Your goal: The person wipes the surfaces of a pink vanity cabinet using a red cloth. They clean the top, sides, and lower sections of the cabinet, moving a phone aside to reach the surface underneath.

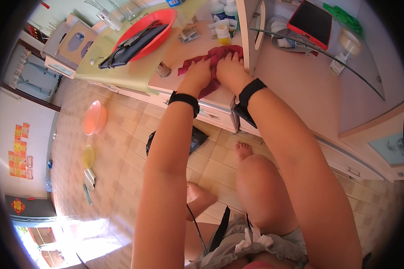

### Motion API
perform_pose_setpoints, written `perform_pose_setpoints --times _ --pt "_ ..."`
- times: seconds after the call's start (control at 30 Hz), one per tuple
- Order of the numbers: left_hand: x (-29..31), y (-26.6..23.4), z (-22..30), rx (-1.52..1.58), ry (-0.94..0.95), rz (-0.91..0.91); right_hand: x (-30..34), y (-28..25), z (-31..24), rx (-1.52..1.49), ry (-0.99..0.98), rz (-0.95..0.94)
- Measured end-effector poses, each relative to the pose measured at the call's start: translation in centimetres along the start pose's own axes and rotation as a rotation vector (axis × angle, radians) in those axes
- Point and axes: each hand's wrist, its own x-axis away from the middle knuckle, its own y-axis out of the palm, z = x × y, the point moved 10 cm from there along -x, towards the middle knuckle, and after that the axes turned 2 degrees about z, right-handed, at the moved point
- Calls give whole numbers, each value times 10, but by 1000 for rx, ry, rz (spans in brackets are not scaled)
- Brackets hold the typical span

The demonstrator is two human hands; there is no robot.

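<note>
A dark red cloth (216, 54) lies bunched on the pale pink cabinet top (177, 51), with one end hanging over the front edge. My left hand (199, 74) grips its left part, the fingers curled into the folds. Beside it, my right hand (230, 71) is closed on the right part, close to the upright panel. Both wrists wear black bands. Just beyond the cloth stands a small yellow jar with a white lid (223, 35). A short metallic cylinder (163, 69) is left of my left hand.
A red basin (168, 20) holds a dark flat case on the green-covered counter (141, 76). Bottles (231, 10) stand behind the jar. Rightward are a red-edged tablet (310, 22) and a curved glass edge (345, 62). A black bag (197, 139) and pink basin (95, 118) are on the floor.
</note>
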Motion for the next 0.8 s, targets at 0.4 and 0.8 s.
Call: perform_pose_setpoints --times 0.4,0.8 --pt "107 -41 76 40 192 -61 118 3 -1 -78 -197 462" --pt "58 29 216 112 445 141 171 15 138 -33 75 137"
